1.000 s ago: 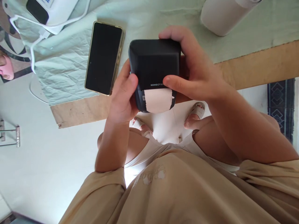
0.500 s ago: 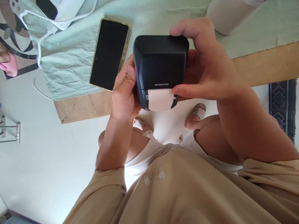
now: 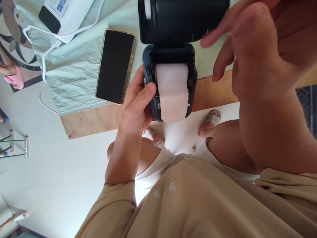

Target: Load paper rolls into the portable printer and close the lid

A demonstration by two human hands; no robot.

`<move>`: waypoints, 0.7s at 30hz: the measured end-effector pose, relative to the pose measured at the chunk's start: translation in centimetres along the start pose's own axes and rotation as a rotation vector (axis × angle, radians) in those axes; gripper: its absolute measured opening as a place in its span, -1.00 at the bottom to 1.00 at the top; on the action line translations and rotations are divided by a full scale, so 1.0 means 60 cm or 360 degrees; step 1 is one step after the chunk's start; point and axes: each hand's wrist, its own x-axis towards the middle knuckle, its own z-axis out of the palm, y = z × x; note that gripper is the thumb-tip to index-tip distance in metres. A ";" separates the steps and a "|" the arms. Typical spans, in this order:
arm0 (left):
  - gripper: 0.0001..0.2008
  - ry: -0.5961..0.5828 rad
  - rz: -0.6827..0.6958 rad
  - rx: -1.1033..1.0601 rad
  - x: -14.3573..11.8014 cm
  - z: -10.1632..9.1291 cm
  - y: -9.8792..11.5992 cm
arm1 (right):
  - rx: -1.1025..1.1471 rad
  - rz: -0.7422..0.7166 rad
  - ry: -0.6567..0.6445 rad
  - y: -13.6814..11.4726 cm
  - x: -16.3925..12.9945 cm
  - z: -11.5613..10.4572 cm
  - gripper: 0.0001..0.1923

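Black label printer [image 3: 170,66] held above the table edge, lid flipped open, pale label roll [image 3: 171,91] exposed

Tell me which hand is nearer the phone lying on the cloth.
Left. The left hand grips the open label printer just beside the phone, not touching it. The right hand is raised on the printer's far side, farther away.

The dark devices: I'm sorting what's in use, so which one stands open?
The black label printer in the left hand: its lid is flipped up, showing the paper roll. The phone lies flat on the cloth.
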 end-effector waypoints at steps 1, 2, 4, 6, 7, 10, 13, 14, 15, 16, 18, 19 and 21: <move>-0.55 -0.0019 0.0004 -0.0006 0.000 0.000 0.000 | -0.0127 -0.0115 0.0043 0.001 0.001 0.001 -0.82; -0.56 -0.0040 0.0003 -0.0014 -0.001 0.001 0.001 | -0.0291 -0.0210 0.0000 0.003 0.003 0.001 -0.81; -0.58 -0.0088 -0.0025 -0.0042 -0.003 0.005 0.005 | -0.0693 -0.0359 -0.0229 0.005 0.006 -0.001 -0.81; -0.60 -0.0123 -0.0050 -0.0079 -0.005 0.009 0.009 | -0.1111 -0.0386 -0.0537 0.001 0.009 -0.001 -0.81; -0.62 -0.0135 -0.0060 -0.0096 -0.006 0.010 0.011 | -0.1272 -0.0332 -0.0660 -0.004 0.010 0.001 -0.81; -0.64 -0.0203 -0.0073 -0.0101 -0.008 0.009 0.013 | -0.1471 -0.0127 -0.0813 -0.019 0.013 0.009 -0.81; -0.60 -0.0193 -0.0092 -0.0044 -0.008 0.003 0.011 | -0.1420 -0.0107 -0.0854 -0.030 0.014 0.012 -0.76; -0.59 -0.0160 -0.0111 -0.0014 -0.008 0.001 0.011 | -0.1381 -0.0116 -0.0862 -0.032 0.014 0.009 -0.74; -0.58 -0.0120 -0.0131 0.0014 -0.008 0.000 0.011 | -0.1316 -0.0145 -0.0869 -0.033 0.014 0.004 -0.72; -0.58 -0.0078 -0.0146 0.0037 -0.009 -0.002 0.012 | -0.1217 -0.0178 -0.0877 -0.033 0.014 -0.003 -0.71; -0.61 -0.0019 -0.0139 0.0044 -0.011 -0.001 0.013 | -0.0816 -0.0222 -0.0897 -0.027 0.015 -0.020 -0.70; -0.63 -0.0014 -0.0112 0.0026 -0.011 0.000 0.013 | -0.0544 -0.0225 -0.0861 -0.020 0.017 -0.030 -0.70; -0.65 -0.0012 -0.0071 -0.0025 -0.012 0.003 0.015 | -0.0008 -0.0193 -0.0647 0.001 0.024 -0.049 -0.68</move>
